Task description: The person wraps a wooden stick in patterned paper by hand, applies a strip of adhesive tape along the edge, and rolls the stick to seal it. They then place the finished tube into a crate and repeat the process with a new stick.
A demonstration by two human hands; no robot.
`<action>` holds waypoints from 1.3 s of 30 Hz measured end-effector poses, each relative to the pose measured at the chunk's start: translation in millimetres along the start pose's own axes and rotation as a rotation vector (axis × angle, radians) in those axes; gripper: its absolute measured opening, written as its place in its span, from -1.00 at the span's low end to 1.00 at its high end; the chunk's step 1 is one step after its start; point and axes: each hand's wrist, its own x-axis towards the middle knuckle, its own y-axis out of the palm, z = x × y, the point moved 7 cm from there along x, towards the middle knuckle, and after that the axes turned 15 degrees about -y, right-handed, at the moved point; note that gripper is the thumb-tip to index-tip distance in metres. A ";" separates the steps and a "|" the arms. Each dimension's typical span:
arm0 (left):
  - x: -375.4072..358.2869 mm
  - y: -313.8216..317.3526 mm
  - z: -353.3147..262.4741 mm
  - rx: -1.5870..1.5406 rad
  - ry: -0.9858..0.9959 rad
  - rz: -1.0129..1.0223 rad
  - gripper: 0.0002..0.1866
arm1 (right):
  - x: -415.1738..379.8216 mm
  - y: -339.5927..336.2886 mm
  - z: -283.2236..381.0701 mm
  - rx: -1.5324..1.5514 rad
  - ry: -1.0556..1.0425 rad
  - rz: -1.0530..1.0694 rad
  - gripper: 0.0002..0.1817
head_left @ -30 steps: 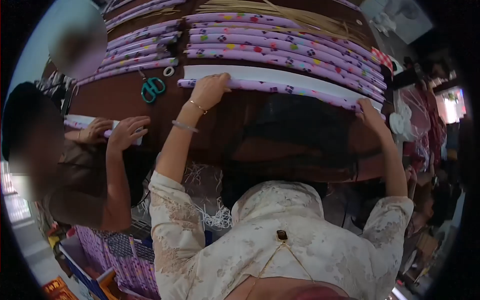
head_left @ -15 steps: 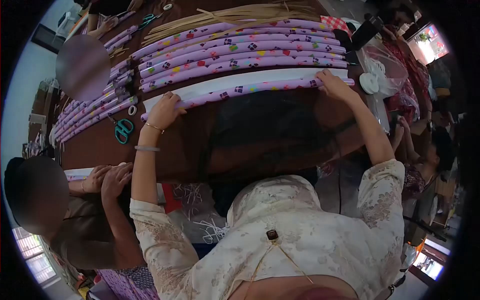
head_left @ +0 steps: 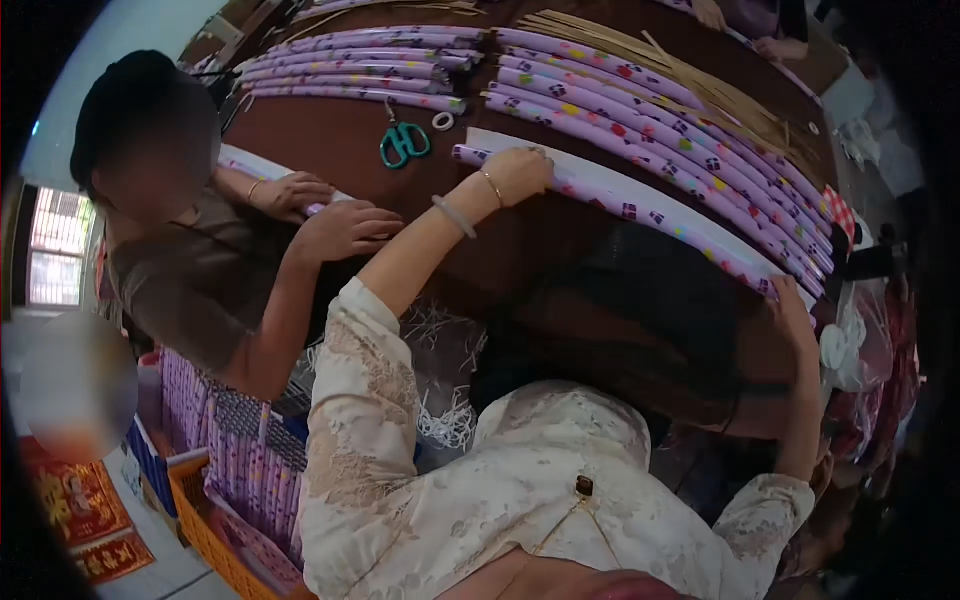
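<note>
While a co-worker in a brown top (head_left: 190, 290) leans in from the left edge of the dark brown table (head_left: 330, 140), pressing both hands (head_left: 345, 228) flat on a short purple roll there, the person's own work lies further right: a long purple paper roll (head_left: 640, 215) printed with small coloured and black motifs, half wound, with a strip of its plain white inside (head_left: 600, 180) showing along its far side. It runs slantwise from near the teal-handled scissors (head_left: 403, 143) down toward the table's right end, lying at the near side of a bank of finished rolls (head_left: 640, 120) of the same pattern. The left hand (head_left: 518, 172) sits on the roll's left end, palm down, fingers curled over the top and pressing on it, wrist bent, with a thin gold bangle and a pale bracelet on the outstretched forearm. The right hand (head_left: 795, 312) reaches to the roll's far right end at the table edge; its fingers are on or just beside the roll, but whether they are closed on it I cannot tell. Both sleeves are cream lace, short and patterned. Thin straw-coloured strips (head_left: 680, 70) lie in a bundle beyond the rolls, and a small roll of tape (head_left: 443, 121) rests beside the scissors. Shredded white paper (head_left: 440, 420) hangs below the table edge
</note>
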 end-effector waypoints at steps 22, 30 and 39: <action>-14.6 -4.1 14.3 -0.141 -0.101 -0.061 -0.67 | -3.8 -4.6 7.8 -0.051 0.084 -0.079 -0.65; -30.6 -15.4 -7.7 -0.058 0.025 -0.309 -0.66 | -2.5 2.2 1.8 -0.052 0.147 0.037 -0.66; -23.0 -6.1 8.2 -0.083 -0.035 -0.147 -0.46 | -7.3 -4.2 9.1 -0.083 0.050 -0.110 -0.73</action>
